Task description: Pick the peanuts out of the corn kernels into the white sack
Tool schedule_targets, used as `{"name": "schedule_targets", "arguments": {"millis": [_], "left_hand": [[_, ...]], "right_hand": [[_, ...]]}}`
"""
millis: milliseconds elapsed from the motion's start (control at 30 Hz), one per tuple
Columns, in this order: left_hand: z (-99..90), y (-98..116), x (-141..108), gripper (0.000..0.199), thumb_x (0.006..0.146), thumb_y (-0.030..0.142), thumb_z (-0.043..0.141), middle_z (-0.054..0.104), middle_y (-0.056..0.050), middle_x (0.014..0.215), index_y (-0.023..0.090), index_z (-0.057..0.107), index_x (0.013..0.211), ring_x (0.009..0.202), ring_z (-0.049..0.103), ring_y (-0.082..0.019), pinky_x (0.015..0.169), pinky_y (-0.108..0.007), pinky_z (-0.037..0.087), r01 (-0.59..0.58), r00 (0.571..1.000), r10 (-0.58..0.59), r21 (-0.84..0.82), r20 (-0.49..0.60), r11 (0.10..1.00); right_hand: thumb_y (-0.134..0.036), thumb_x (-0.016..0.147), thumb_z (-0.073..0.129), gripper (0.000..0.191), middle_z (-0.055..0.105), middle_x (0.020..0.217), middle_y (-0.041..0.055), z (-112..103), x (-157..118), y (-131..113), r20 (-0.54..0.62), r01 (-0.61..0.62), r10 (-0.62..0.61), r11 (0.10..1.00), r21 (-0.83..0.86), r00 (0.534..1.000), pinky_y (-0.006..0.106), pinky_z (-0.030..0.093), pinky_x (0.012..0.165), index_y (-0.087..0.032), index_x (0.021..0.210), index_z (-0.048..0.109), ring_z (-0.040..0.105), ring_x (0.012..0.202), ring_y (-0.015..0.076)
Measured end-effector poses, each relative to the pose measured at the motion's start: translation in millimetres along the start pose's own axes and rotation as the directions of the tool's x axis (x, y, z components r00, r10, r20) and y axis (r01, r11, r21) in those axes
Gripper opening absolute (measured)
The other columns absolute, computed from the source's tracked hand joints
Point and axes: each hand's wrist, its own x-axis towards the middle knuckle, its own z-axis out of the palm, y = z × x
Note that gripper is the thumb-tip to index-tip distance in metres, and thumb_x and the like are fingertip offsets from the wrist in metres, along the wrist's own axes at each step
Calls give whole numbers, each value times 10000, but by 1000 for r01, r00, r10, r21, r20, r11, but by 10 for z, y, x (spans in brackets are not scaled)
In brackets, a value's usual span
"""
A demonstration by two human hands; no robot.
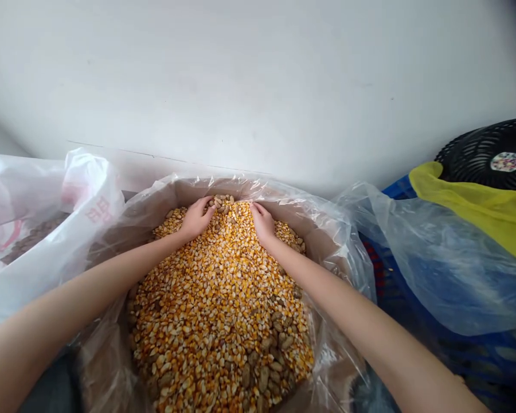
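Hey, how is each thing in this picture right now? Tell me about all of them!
Left hand, cupped, touching the corn
Right hand, fingers pressed into the corn
Corn kernels, heaped up
Peanuts in shells, mixed into the corn
Clear plastic liner, open
White plastic bag, open

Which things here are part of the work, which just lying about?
In use: left hand, right hand, corn kernels, peanuts in shell, plastic-lined container.

Lying about: white plastic bag, clear plastic sheet, blue crate, yellow cloth, black fan.

Storage corner, plastic-lined corn sack point(322, 244), white wall point(258, 86)
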Motion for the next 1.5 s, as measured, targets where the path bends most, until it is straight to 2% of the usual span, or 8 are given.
{"name": "schedule_targets", "arguments": {"millis": [267, 500, 633, 833, 1033, 1167, 1300, 1500], "left_hand": [[161, 270, 11, 392, 762, 432, 362, 614, -46, 998, 150, 610, 875, 975, 514, -167, 908, -268, 342, 196, 979, -130, -571, 155, 797], [-25, 385, -457, 287, 709, 434, 464, 635, -14, 779, 184, 602, 686, 796, 553, -148, 814, -256, 394, 381, 916, -176, -644, 360, 663], [-159, 505, -862, 293, 723, 441, 451, 637, -7, 791, 190, 603, 718, 788, 553, -144, 802, -249, 396, 491, 850, -213, -582, 481, 648], [-294, 722, -989, 366, 757, 450, 378, 638, -36, 733, 173, 596, 659, 759, 564, -160, 791, -280, 410, 430, 800, -68, -491, 596, 758], [-426, 355, -534, 376, 766, 440, 345, 598, -41, 985, 173, 563, 917, 961, 508, -186, 887, -292, 357, 227, 958, -190, -167, 214, 959], [-484, -15, -425, 384, 781, 395, 332, 544, -75, 1029, 146, 509, 1014, 985, 482, -188, 907, -309, 345, 168, 983, -175, 98, 59, 981], [-470, -204, -360, 445, 783, 361, 345, 416, -131, 1185, 88, 443, 1122, 1126, 365, -195, 992, -306, 252, -25, 999, 13, 259, 47, 966], [-369, -324, -103, 510, 786, 364, 335, 423, -138, 1221, 75, 381, 1205, 1118, 394, -213, 968, -329, 289, -46, 982, -6, 268, 191, 962]], "right_hand": [[-398, 635, 545, 300, 642, 908, 24, 172, -152, -219, 242, -145, 50, 908, 393, 969, 288, 395, 820, -171, 812, 630, 553, 877, 169], [-431, 610, 579, 241, 629, 675, -2, -47, -531, -284, 475, -390, 209, 863, 322, 855, 327, 409, 732, -191, 629, 576, 562, 679, 171], [-431, 666, 542, 279, 616, 676, -5, -262, -850, -334, 539, -249, 129, 956, 156, 833, 324, 319, 857, -182, 543, 571, 546, 748, 159], [-376, 755, 441, 312, 609, 654, 13, -447, -1131, -454, 779, -191, 52, 978, 88, 625, 302, 383, 791, -175, 569, 591, 562, 705, 147], [-302, 756, 461, 226, 602, 979, 26, -480, -698, -550, 621, 288, -138, 946, -147, 772, 325, 372, 848, -201, 904, 598, 536, 913, 162], [-248, 767, 444, 332, 505, 1160, 55, -319, -408, -600, 616, 544, -308, 804, -238, 725, 334, 289, 944, -190, 1085, 521, 438, 1077, 171], [-217, 757, 464, 430, 453, 1211, 92, 40, -125, -598, 654, 717, -448, 664, -213, 610, 326, 235, 971, -140, 1180, 452, 365, 1131, 189], [-232, 789, 422, 324, 566, 1046, 123, 437, 132, -438, 621, 641, -400, 735, -222, 674, 350, 326, 862, -73, 1032, 566, 486, 968, 213]]}}
